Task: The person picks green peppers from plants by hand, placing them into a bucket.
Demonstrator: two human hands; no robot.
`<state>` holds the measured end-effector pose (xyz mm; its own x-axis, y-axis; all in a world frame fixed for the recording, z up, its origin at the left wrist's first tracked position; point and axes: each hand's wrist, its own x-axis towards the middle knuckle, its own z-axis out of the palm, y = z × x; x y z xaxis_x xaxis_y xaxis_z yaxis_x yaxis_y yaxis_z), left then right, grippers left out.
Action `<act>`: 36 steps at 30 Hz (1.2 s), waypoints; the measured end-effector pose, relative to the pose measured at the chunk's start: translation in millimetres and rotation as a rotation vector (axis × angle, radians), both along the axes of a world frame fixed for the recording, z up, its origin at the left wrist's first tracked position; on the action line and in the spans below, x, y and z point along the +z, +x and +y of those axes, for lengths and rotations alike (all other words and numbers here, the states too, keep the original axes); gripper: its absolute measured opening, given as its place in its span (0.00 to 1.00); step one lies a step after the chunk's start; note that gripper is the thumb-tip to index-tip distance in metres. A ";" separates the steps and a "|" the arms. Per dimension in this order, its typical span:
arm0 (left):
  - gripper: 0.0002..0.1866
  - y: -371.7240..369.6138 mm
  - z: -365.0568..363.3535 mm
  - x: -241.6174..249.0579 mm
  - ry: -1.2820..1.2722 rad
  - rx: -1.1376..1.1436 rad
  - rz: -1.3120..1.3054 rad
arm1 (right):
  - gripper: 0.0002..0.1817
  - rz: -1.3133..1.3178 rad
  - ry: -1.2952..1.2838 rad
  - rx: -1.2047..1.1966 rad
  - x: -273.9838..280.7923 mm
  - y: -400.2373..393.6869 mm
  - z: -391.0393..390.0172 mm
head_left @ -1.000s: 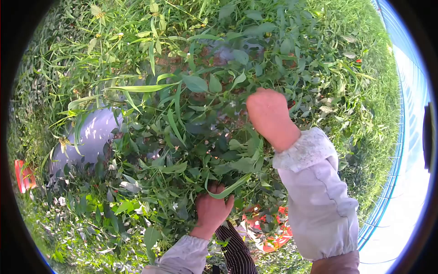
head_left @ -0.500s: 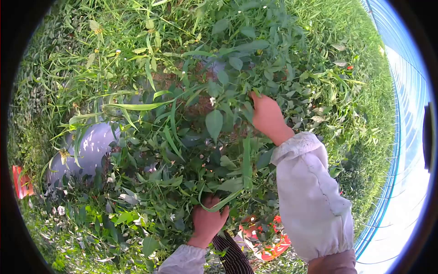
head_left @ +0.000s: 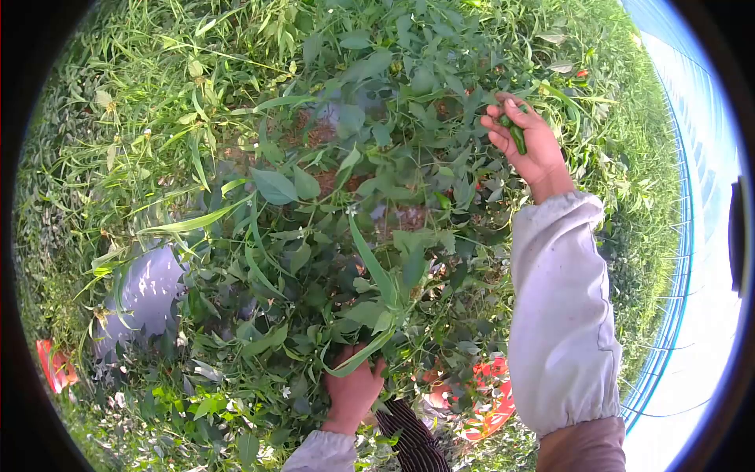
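Head view: right hand [head_left: 528,141] is up past the far side of the bush [head_left: 354,236], fingers curled round a green pepper [head_left: 517,135] lying along the palm, long axis running roughly from fingertips toward the wrist. Left hand [head_left: 351,389] is down at the near edge of the bush, closed on a clump of stems and leaves. So the pepper sits well apart from the left hand, clean across the bush.
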<state>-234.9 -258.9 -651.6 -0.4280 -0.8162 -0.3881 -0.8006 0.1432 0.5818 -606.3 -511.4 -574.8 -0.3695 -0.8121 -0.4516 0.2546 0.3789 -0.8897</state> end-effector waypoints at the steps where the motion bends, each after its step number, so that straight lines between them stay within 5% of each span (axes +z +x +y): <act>1: 0.20 -1.0 1.1 -1.5 -0.003 -0.015 -0.001 | 0.14 -0.011 0.039 -0.007 -9.7 -7.1 -10.5; 5: 0.20 -5.8 4.5 -7.2 0.038 -0.001 -0.030 | 0.15 0.028 0.187 0.078 -62.4 -3.3 -59.7; 7: 0.19 -4.9 6.7 -8.0 0.001 0.005 -0.017 | 0.12 0.406 0.354 -0.051 -86.9 5.8 -75.9; 11: 0.23 -3.7 4.3 -8.3 0.132 -0.002 -0.035 | 0.12 0.537 0.313 0.148 -109.9 23.3 -81.9; 13: 0.22 -2.6 7.0 -12.1 0.032 0.035 0.051 | 0.12 0.642 0.050 0.224 -128.3 12.2 -81.2; 15: 0.20 -2.8 2.5 -8.4 0.206 0.085 0.031 | 0.14 0.524 0.034 0.116 -137.8 9.3 -90.0; 17: 0.19 -3.0 2.1 -10.4 0.132 0.140 0.134 | 0.17 0.882 0.112 0.196 -128.5 0.3 -88.9; 20: 0.26 -3.3 -5.7 -0.4 0.210 0.023 0.027 | 0.15 0.181 0.083 -0.067 -55.0 30.2 -76.0; 23: 0.26 -3.8 -1.4 -8.1 0.101 0.030 0.061 | 0.10 -0.447 -0.177 0.126 -30.8 -54.6 -84.8; 28: 0.23 -9.5 1.3 -4.5 0.115 0.005 -0.061 | 0.07 -0.281 -0.234 -0.104 -6.9 -48.6 -13.6; 33: 0.25 -13.0 -0.2 -5.2 0.254 -0.059 -0.147 | 0.11 -0.462 0.144 -0.155 -94.0 -52.8 55.4; 35: 0.25 -11.3 9.2 -12.8 0.079 -0.044 -0.072 | 0.13 -0.075 0.192 -0.282 -103.2 8.9 38.2; 36: 0.25 -12.5 9.1 -12.6 0.073 -0.064 -0.079 | 0.16 -0.128 0.013 -0.278 -126.4 31.2 28.6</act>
